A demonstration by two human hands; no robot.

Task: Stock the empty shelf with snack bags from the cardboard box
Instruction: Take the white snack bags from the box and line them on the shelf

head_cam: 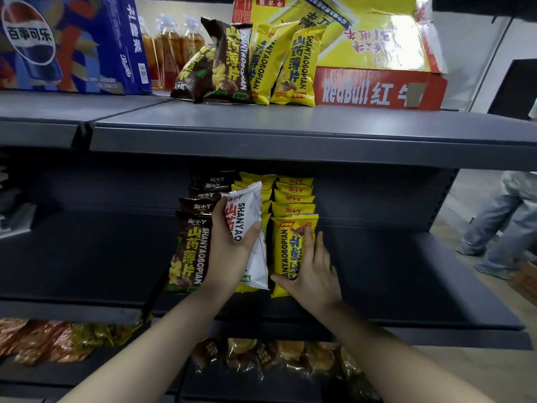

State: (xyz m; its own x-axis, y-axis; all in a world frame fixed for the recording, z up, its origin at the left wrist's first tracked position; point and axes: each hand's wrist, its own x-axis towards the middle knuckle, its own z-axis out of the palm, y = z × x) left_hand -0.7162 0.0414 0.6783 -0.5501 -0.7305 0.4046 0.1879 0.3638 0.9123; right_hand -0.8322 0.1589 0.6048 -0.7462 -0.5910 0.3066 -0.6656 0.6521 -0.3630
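Note:
My left hand [229,251] grips a white snack bag [247,216], held upright between rows on the middle shelf [406,274]. A row of brown bags [189,251] stands to its left and a row of yellow bags [293,199] to its right. My right hand [313,269] lies flat against the front yellow bag [287,251], fingers spread, thumb under its lower edge. On the top shelf [261,126] the red and yellow cardboard box [377,88] stands open, with brown and yellow snack bags [247,62] leaning beside it.
A blue Pepsi carton [72,42] and tea bottles [171,48] sit top left. The bottom shelf holds orange and brown packets [261,356]. A person's legs [499,228] are at the right, in the aisle.

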